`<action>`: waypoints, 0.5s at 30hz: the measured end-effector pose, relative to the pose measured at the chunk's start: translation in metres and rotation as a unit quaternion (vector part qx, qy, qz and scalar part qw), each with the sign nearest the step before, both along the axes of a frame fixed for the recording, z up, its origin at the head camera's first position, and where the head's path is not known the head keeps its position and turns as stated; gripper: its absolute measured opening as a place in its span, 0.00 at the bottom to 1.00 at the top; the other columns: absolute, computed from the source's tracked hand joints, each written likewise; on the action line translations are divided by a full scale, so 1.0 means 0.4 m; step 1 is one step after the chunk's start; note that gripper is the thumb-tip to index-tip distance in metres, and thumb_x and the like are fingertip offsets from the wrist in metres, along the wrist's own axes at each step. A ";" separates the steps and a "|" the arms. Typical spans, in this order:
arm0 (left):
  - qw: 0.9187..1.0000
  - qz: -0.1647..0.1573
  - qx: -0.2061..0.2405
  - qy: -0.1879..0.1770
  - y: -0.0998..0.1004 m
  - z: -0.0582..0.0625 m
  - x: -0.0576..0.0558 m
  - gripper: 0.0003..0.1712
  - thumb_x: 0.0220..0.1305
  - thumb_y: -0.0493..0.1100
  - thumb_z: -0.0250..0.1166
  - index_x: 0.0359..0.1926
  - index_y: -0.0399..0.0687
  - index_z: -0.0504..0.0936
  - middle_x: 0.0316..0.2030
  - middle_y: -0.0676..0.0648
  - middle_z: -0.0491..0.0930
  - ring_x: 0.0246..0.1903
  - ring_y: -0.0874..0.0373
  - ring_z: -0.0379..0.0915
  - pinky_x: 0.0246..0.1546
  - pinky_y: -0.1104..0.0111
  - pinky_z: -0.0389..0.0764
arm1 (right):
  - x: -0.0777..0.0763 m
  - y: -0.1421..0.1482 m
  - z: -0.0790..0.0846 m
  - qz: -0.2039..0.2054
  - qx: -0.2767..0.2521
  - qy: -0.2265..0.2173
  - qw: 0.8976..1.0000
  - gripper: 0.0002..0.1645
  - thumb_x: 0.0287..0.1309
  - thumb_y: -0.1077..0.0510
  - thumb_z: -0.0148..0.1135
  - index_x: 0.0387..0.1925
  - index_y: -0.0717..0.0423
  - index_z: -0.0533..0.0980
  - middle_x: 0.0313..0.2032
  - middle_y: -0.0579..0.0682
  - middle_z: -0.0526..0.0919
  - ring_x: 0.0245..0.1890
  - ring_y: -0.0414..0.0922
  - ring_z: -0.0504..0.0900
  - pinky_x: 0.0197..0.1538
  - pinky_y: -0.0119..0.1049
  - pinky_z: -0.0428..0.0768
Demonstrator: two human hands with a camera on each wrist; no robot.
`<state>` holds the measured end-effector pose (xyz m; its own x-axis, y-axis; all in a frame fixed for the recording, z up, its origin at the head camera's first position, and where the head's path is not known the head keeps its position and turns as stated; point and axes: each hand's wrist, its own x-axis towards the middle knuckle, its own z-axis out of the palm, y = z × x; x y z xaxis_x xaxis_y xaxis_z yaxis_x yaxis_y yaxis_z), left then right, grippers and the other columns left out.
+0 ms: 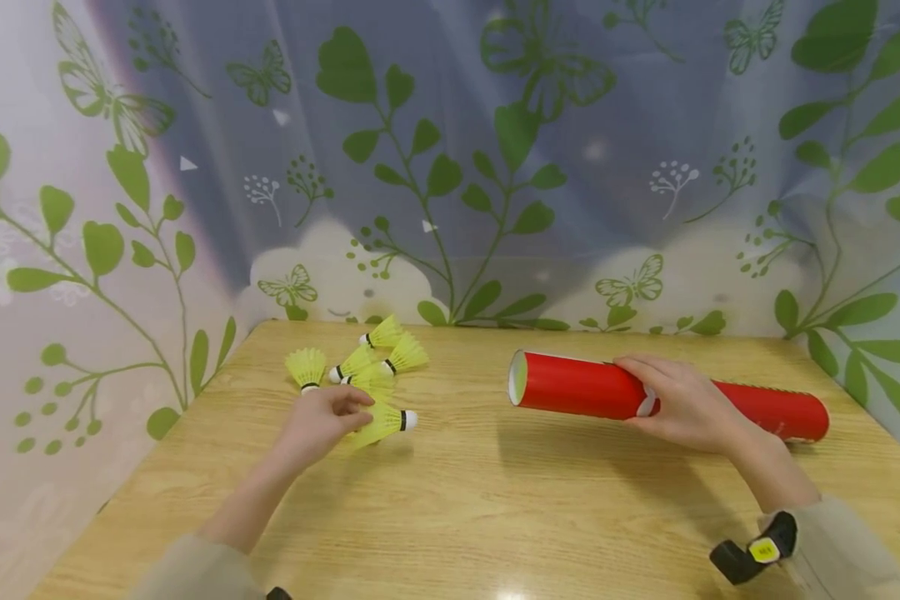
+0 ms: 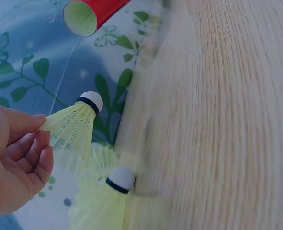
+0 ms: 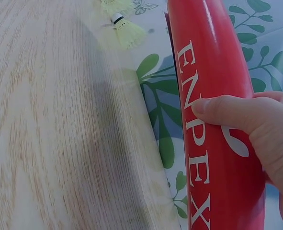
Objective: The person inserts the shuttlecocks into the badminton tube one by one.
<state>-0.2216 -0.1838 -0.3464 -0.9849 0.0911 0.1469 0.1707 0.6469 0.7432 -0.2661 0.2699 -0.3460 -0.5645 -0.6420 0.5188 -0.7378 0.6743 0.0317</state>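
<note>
My left hand (image 1: pixel 321 423) pinches a yellow shuttlecock (image 1: pixel 384 423) by the edge of its skirt, thumb against fingertips. Its white cork, banded in black, points right toward the tube, and in the left wrist view the held shuttlecock (image 2: pixel 72 125) is off the table. My right hand (image 1: pixel 686 407) grips a red shuttlecock tube (image 1: pixel 577 385) around its middle from above. The tube is tilted slightly, its uncapped left end facing the shuttlecocks, with pale yellow-green visible inside. White lettering runs along the tube (image 3: pixel 222 57) in the right wrist view.
Several loose shuttlecocks (image 1: pixel 407 353) lie in a cluster behind my left hand, partly hidden by it. The wooden table (image 1: pixel 450 500) ends at a leaf-and-butterfly patterned curtain (image 1: pixel 450 167) at the back and sides.
</note>
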 end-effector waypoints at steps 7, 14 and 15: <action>0.999 -0.016 0.018 0.041 0.054 0.002 -0.022 0.09 0.56 0.37 0.66 0.40 0.42 0.83 0.30 0.49 0.81 0.33 0.56 0.76 0.31 0.66 0.75 | 0.001 -0.002 -0.001 -0.001 -0.002 -0.006 1.000 0.46 0.26 0.57 0.80 0.53 0.65 0.72 0.47 0.60 0.78 0.41 0.54 0.78 0.42 0.53 0.76; 0.998 -0.030 0.031 0.053 0.105 0.016 -0.033 0.09 0.58 0.38 0.65 0.41 0.44 0.82 0.32 0.50 0.80 0.33 0.58 0.75 0.33 0.64 0.76 | 0.004 0.003 0.000 -0.011 0.000 -0.013 1.000 0.46 0.26 0.56 0.80 0.53 0.65 0.72 0.47 0.60 0.78 0.43 0.56 0.77 0.43 0.55 0.75; 0.997 -0.034 0.032 0.055 0.112 0.017 -0.034 0.09 0.58 0.38 0.65 0.41 0.44 0.82 0.32 0.50 0.80 0.33 0.58 0.75 0.33 0.65 0.76 | 0.005 0.003 0.000 -0.012 0.000 -0.014 1.000 0.46 0.26 0.56 0.80 0.53 0.65 0.72 0.48 0.60 0.78 0.43 0.56 0.77 0.43 0.55 0.75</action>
